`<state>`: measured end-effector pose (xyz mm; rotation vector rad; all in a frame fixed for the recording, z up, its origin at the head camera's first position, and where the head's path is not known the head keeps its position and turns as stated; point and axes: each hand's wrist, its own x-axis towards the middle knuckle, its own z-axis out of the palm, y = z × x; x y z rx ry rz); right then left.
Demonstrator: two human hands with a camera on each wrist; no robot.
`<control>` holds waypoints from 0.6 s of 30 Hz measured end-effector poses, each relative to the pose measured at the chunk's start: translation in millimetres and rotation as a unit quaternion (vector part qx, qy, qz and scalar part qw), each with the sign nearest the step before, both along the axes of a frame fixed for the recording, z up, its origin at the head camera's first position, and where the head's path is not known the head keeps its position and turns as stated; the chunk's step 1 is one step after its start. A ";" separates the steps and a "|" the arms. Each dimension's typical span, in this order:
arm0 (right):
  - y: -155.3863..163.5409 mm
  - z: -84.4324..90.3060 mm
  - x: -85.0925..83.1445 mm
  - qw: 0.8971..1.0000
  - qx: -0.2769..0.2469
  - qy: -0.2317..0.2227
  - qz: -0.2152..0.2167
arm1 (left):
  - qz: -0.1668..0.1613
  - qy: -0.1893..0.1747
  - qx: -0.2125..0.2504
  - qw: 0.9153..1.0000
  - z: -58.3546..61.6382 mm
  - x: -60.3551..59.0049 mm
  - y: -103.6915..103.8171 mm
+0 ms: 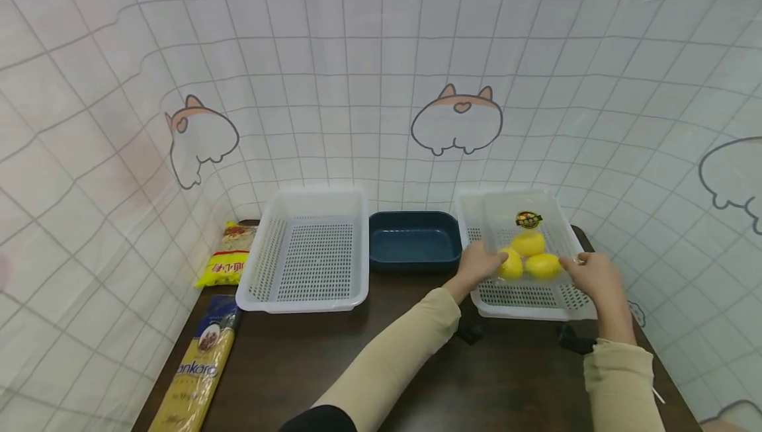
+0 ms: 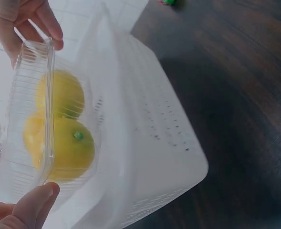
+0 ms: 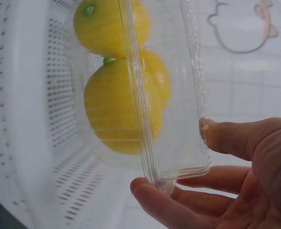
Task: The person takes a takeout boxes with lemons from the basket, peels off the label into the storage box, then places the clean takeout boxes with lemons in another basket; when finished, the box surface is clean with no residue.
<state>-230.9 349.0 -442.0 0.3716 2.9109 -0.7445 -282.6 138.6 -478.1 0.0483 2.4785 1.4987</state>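
A clear plastic clamshell box (image 1: 501, 220) holds three yellow lemons (image 1: 528, 244) and bears a dark oval label (image 1: 528, 219). It is over the right white basket (image 1: 518, 311), tilted in the wrist views. My left hand (image 1: 478, 263) grips the box's near left corner, its thumb on the edge in the left wrist view. At the opposite side, my right hand (image 1: 598, 278) pinches the other corner, thumb (image 3: 226, 138) on one face and fingers (image 3: 178, 205) under the rim. Green stem ends show on the lemons through the ribbed plastic.
Left of a dark blue dish (image 1: 415, 266) stands another white basket (image 1: 303, 305). A yellow snack bag (image 1: 226, 260) and a long gold-and-blue packet (image 1: 193, 372) lie along the table's left edge. A patterned curtain (image 1: 381, 55) closes off the back and sides.
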 end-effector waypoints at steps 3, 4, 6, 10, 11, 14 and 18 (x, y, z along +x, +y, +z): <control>-5.1 7.8 2.9 1.000 0.011 0.011 0.002 | -0.004 0.018 -0.009 1.000 5.0 -2.0 -8.4; -6.8 9.8 4.0 1.000 0.014 0.014 0.003 | -0.003 0.025 -0.007 1.000 6.0 -2.6 -11.3; -11.0 13.5 6.4 1.000 0.018 0.020 0.003 | -0.003 0.042 -0.004 0.999 9.2 -2.2 -18.2; -20.7 20.9 12.1 0.999 0.010 0.031 0.007 | -0.001 0.081 0.015 0.997 18.5 2.5 -34.8; -23.1 22.5 13.9 0.999 0.008 0.036 0.010 | -0.003 0.088 0.021 0.996 21.7 4.7 -39.6; -30.7 26.9 21.0 0.998 -0.002 0.060 0.028 | -0.011 0.108 0.026 0.994 29.4 11.3 -54.6; -42.9 29.6 32.7 0.995 -0.006 0.088 0.050 | -0.021 0.118 0.032 0.992 34.1 23.9 -76.3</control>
